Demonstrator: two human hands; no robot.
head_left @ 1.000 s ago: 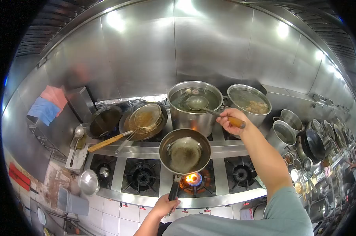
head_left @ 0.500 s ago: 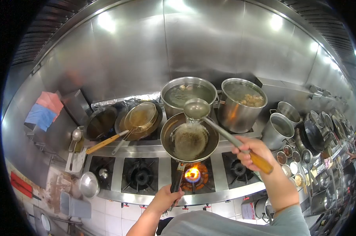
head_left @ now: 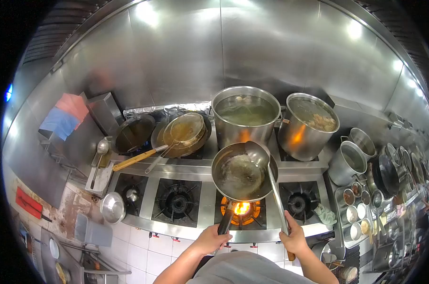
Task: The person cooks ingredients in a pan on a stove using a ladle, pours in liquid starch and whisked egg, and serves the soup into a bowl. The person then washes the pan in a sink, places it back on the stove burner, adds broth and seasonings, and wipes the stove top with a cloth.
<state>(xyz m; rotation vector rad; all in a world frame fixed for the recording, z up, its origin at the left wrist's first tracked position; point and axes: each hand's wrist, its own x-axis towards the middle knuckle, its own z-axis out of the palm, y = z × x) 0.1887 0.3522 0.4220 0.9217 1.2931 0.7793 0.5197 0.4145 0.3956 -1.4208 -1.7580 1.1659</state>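
My left hand (head_left: pixel 213 239) is closed round the dark handle of a pan (head_left: pixel 219 184), which sits above a burner (head_left: pixel 242 208) with an orange flame. Cloudy liquid lies in the bottom of the pan. In my right hand (head_left: pixel 294 236) is the wood-ended handle of a long ladle (head_left: pixel 275 189). The ladle's bowl rests inside the pan, at its upper right, tipped so that I cannot see what it holds. Right behind the pan stands a big stockpot (head_left: pixel 245 131) of clear greenish liquid.
A second stockpot (head_left: pixel 302 137) with pale chunks in liquid stands to the right. At the back left are a dark wok (head_left: pixel 129 135) and a wooden-handled strainer (head_left: pixel 185 128) over another wok. Several seasoning containers (head_left: pixel 352 213) line the right side. A green cloth (head_left: pixel 325 215) lies by the right burner.
The ladle has gone from pouring liquid above the pan to down inside it. My right hand has come lower and closer to my body. The camera view has shifted somewhat.
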